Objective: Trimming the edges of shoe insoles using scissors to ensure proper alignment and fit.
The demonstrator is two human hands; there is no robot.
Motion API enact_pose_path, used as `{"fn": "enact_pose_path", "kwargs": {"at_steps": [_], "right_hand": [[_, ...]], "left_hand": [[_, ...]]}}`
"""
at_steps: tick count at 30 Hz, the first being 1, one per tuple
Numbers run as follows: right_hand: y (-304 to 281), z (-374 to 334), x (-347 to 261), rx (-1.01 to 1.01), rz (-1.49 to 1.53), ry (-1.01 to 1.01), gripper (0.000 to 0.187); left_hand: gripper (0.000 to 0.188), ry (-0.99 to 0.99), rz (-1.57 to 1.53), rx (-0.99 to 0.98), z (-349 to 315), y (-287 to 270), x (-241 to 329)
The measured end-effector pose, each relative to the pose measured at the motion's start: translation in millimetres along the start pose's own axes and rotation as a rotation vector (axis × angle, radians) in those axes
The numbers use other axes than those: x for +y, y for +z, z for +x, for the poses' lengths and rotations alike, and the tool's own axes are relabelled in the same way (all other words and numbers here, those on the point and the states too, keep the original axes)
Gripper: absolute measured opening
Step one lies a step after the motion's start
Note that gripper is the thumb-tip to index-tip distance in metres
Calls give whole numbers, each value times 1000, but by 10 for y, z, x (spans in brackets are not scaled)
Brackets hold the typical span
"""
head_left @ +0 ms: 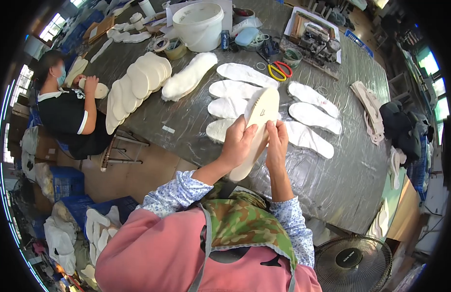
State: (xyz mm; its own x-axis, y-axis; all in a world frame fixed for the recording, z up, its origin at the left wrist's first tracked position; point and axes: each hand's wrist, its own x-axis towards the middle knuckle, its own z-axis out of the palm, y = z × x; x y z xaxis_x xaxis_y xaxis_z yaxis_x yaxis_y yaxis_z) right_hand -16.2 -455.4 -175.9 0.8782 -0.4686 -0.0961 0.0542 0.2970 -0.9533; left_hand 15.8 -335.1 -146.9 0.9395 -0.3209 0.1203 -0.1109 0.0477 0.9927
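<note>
A cream shoe sole (265,103) with a small dark mark is held at a slant over the table, a white edge showing along its left side. My left hand (238,140) grips its left edge, thumb on the face. On the right edge, my right hand (277,137) pinches it with thumb and fingers. Under and beside the hands lie several white fluffy insoles (232,89) in a column on the left. More white insoles (310,117) lie on the right. A stack of cream soles (140,80) fans out to the left, next to a thick fluffy insole pile (190,75).
A white bucket (198,29), tape rolls (175,48) and red-and-yellow scissors (280,70) stand or lie at the back of the dark table (186,131). A masked co-worker (64,102) sits at the left, handling soles. A fan (353,263) stands at lower right.
</note>
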Motion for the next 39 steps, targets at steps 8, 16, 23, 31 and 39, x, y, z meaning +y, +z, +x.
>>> {"fn": "enact_pose_path", "kwargs": {"at_steps": [8, 16, 23, 31, 39], "right_hand": [[-331, 431, -258, -391, 445, -51, 44], [-389, 438, -318, -642, 829, -126, 25], [-471, 307, -517, -487, 291, -265, 39], [-312, -10, -1000, -457, -954, -753, 29], [-759, -187, -785, -296, -819, -555, 25]], "left_hand": [[45, 370, 386, -34, -22, 56, 407], [35, 374, 575, -84, -135, -49, 436], [34, 522, 626, -45, -125, -83, 380], [32, 516, 785, -114, -106, -166, 372], [47, 304, 739, -298, -239, -909, 149]]}}
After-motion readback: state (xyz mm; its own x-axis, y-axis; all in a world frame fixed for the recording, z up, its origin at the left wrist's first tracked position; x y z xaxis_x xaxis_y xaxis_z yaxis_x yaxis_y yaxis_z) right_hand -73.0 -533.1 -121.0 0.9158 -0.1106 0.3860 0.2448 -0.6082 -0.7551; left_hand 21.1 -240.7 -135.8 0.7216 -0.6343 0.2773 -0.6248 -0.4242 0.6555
